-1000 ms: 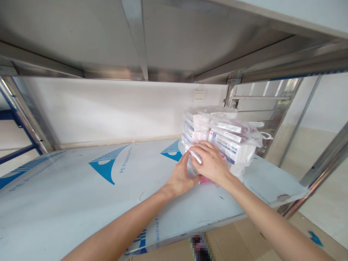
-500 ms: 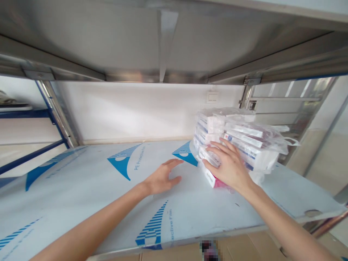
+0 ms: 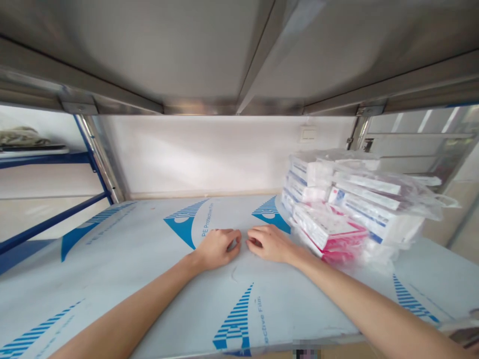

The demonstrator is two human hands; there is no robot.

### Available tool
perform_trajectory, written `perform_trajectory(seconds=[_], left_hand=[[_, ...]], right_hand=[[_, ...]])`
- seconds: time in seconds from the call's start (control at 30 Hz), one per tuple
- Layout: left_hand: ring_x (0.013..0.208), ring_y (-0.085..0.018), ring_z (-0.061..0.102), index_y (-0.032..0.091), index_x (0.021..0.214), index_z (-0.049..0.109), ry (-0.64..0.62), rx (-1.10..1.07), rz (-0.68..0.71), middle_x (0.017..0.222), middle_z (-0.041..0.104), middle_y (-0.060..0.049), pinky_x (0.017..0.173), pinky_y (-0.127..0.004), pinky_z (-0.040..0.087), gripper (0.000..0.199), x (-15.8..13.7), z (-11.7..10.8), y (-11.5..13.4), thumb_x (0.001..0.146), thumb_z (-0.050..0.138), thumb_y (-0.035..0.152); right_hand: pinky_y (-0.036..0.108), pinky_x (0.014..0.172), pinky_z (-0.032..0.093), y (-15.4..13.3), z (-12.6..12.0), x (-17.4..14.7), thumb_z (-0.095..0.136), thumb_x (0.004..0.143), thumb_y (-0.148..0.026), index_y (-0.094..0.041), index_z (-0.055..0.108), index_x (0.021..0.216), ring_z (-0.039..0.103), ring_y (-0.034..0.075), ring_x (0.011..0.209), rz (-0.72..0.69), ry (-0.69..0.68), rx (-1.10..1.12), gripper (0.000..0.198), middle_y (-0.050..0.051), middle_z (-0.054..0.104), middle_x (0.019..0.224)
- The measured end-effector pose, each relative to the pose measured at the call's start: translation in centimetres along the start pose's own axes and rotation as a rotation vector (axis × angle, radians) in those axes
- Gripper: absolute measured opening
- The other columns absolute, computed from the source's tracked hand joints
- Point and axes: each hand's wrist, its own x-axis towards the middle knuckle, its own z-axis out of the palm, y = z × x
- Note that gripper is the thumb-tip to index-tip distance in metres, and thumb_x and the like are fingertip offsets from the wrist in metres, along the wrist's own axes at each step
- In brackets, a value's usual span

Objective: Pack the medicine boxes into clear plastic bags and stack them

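"pe protective film" in blue letters on the shelf covering (image 3: 145,254)

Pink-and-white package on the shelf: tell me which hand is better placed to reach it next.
Probably the right hand. It is nearer the pink-and-white package, while the left hand is farther off, with the right between it and the package. Neither visibly holds anything.

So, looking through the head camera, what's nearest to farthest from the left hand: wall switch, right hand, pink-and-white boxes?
From the left hand:
1. Right hand: just to its right.
2. Pink-and-white boxes: farther right.
3. Wall switch: right, higher, at the back.
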Motion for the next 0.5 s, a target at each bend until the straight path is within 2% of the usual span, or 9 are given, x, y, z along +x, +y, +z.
perform_trajectory(seconds=[0.3,0.5], left_hand=[[0.057,-0.013,0.048,0.020,0.087,0.063,0.009,-0.108,0.004,0.067,0.058,0.001,0.059,-0.025,0.033,0.014,-0.3,0.3,-0.5,0.089,0.049,0.023],[0.057,-0.013,0.049,0.021,0.089,0.063,0.002,-0.091,-0.012,0.066,0.059,0.001,0.059,-0.026,0.032,0.014,-0.5,0.5,-0.3,0.089,0.049,0.023]], right_hand=[[0.025,0.061,0.030,0.4,0.1,-1.3,0.057,0.086,-0.018,-0.021,0.046,0.065,0.046,0.012,0.062,0.119,0.033,0.079,0.024,-0.003,0.052,0.062],[0.025,0.062,0.032,0.1,0.0,-1.2,0.057,0.086,-0.017,-0.020,0.054,0.069,0.047,0.012,0.060,0.135,0.016,0.119,0.017,-0.003,0.054,0.063]])
